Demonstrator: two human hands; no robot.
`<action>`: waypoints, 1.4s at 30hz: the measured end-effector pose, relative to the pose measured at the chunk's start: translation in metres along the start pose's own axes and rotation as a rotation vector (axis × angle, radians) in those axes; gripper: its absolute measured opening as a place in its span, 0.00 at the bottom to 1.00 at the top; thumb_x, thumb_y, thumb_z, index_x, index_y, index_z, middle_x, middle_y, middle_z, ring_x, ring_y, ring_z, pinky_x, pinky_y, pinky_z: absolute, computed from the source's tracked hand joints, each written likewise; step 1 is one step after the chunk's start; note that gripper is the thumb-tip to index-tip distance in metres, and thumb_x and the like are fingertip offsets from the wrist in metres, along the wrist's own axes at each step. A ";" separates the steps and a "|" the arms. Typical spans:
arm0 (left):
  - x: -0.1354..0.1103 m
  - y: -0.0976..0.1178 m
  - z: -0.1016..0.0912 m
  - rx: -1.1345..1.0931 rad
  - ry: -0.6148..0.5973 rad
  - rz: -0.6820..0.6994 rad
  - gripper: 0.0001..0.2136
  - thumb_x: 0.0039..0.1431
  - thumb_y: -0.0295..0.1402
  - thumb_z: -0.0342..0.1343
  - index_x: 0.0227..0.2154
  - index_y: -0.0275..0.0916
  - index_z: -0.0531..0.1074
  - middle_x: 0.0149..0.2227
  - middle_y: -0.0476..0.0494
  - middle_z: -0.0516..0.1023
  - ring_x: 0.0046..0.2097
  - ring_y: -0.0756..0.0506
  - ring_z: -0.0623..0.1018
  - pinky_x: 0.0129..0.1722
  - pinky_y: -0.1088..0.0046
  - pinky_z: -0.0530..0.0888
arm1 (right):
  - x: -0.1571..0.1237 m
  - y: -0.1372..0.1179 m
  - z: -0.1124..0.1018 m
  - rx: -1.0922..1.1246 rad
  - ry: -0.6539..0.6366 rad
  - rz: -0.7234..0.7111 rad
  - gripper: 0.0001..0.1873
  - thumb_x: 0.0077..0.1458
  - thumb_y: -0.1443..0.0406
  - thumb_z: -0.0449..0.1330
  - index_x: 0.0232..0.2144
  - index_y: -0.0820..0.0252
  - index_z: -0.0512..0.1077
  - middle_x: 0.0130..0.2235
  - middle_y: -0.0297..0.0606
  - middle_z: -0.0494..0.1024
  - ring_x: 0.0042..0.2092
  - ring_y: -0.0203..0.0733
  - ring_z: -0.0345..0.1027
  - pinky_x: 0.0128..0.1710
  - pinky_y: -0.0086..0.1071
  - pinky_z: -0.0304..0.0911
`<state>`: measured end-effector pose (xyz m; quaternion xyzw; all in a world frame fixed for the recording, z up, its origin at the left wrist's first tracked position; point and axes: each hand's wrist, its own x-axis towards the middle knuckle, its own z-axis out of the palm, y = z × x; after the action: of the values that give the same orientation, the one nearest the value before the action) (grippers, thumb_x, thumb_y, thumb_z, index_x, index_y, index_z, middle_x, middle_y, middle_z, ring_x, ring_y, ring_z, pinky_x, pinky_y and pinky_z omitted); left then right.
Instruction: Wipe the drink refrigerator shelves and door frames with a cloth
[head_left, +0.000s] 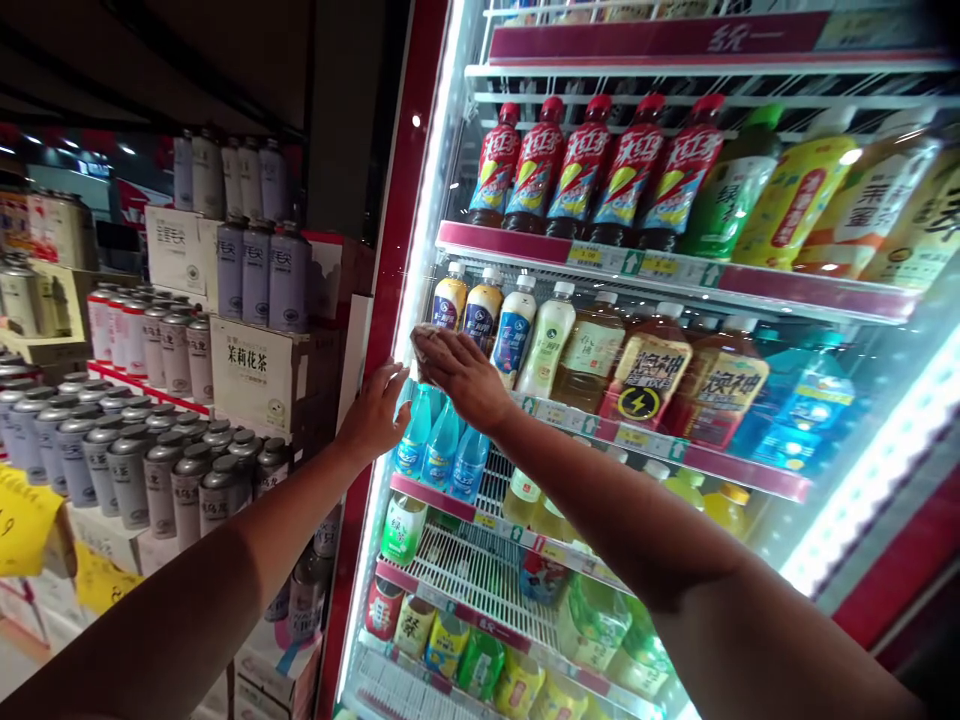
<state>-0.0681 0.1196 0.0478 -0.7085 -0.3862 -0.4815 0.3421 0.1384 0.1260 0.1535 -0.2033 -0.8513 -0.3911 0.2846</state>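
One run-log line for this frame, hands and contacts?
left hand: open, at red fridge frame | right hand: fingers over small brownish object, grip unclear | beneath: blue plastic bottles on white wire shelf

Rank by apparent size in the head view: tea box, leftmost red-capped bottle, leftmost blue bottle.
1. Tea box, largest.
2. Red-capped bottle.
3. Blue bottle, smallest; its top is partly hidden.

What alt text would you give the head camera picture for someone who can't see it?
A person's right hand presses what looks like a cloth against the lit left edge of a drinks fridge, while the left hand rests on that edge just below. Shelves hold rows of bottles; grey cans are stacked to the left.
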 end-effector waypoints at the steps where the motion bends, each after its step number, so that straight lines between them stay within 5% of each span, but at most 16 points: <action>1: 0.000 0.001 0.000 0.007 0.004 -0.004 0.28 0.66 0.28 0.50 0.68 0.40 0.55 0.61 0.31 0.67 0.68 0.35 0.67 0.66 0.50 0.71 | -0.002 0.000 0.000 0.001 -0.018 -0.025 0.22 0.71 0.62 0.53 0.65 0.49 0.68 0.70 0.29 0.65 0.73 0.45 0.54 0.73 0.48 0.55; 7: -0.002 0.005 0.004 0.019 -0.036 -0.054 0.34 0.66 0.28 0.50 0.73 0.47 0.48 0.63 0.32 0.64 0.69 0.33 0.64 0.65 0.47 0.70 | -0.017 0.003 -0.005 -0.013 -0.002 -0.005 0.20 0.70 0.60 0.54 0.62 0.47 0.72 0.70 0.28 0.64 0.73 0.45 0.53 0.74 0.48 0.54; 17: 0.005 0.017 0.005 0.069 -0.095 -0.186 0.27 0.64 0.27 0.49 0.67 0.45 0.64 0.62 0.31 0.63 0.67 0.30 0.66 0.61 0.45 0.73 | -0.047 0.019 -0.024 0.010 -0.002 0.005 0.20 0.70 0.61 0.56 0.62 0.47 0.71 0.71 0.28 0.63 0.74 0.45 0.51 0.74 0.50 0.52; 24: 0.014 0.037 0.006 0.082 -0.031 -0.160 0.31 0.62 0.25 0.50 0.68 0.45 0.58 0.75 0.35 0.48 0.73 0.32 0.57 0.66 0.43 0.67 | -0.064 0.028 -0.032 0.016 -0.003 -0.048 0.21 0.69 0.61 0.57 0.62 0.47 0.71 0.71 0.27 0.63 0.73 0.44 0.53 0.73 0.49 0.55; 30: 0.016 0.040 0.008 0.136 -0.069 -0.092 0.35 0.60 0.23 0.49 0.71 0.39 0.53 0.73 0.31 0.56 0.72 0.32 0.62 0.66 0.45 0.69 | -0.078 0.032 -0.039 0.011 -0.008 -0.056 0.23 0.69 0.61 0.56 0.64 0.49 0.68 0.71 0.28 0.62 0.73 0.44 0.53 0.73 0.48 0.55; 42: 0.013 0.048 0.017 0.178 -0.087 -0.109 0.38 0.58 0.22 0.48 0.72 0.30 0.47 0.74 0.24 0.50 0.74 0.32 0.53 0.71 0.46 0.62 | -0.117 0.054 -0.069 0.000 -0.027 -0.044 0.24 0.69 0.63 0.56 0.65 0.46 0.68 0.72 0.26 0.60 0.73 0.44 0.51 0.74 0.48 0.53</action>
<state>-0.0157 0.1145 0.0491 -0.6736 -0.4797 -0.4321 0.3598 0.2797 0.0908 0.1444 -0.1900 -0.8593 -0.3946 0.2642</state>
